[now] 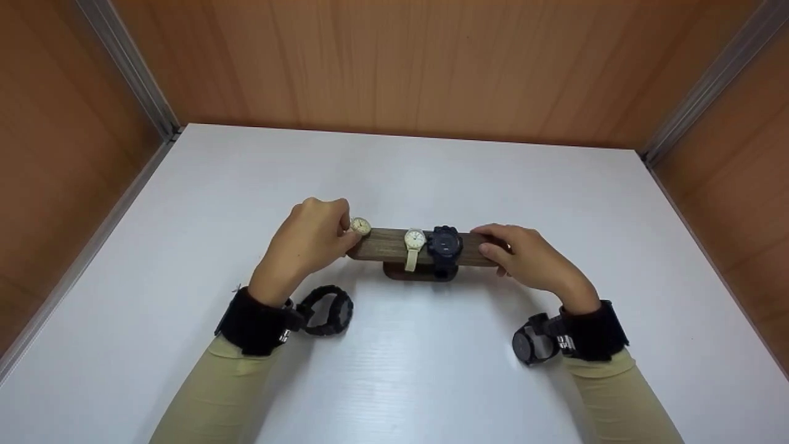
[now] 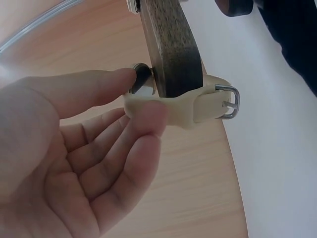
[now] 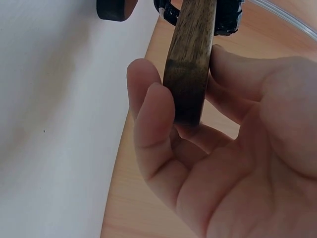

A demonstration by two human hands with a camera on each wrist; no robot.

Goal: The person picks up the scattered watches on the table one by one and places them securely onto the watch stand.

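Observation:
A dark wooden bar [image 1: 385,246] stands crosswise on a small base [image 1: 407,273] on the white table [image 1: 431,179]. Three watches sit on it: a cream one [image 1: 360,226] at the left end, a second cream one [image 1: 414,240] and a dark blue one [image 1: 445,245] near the middle. My left hand [image 1: 345,231] pinches the left cream watch; in the left wrist view thumb and forefinger hold its strap [image 2: 198,106] wrapped around the bar [image 2: 171,49]. My right hand [image 1: 490,242] grips the bar's right end, with fingers and thumb on either side of the bar [image 3: 190,59].
Brown wooden walls [image 1: 394,61] close the table in at the back and both sides, with metal strips in the corners. Black wrist cameras [image 1: 327,310] [image 1: 533,345] hang just above the table near my forearms. Bare white surface lies all around the stand.

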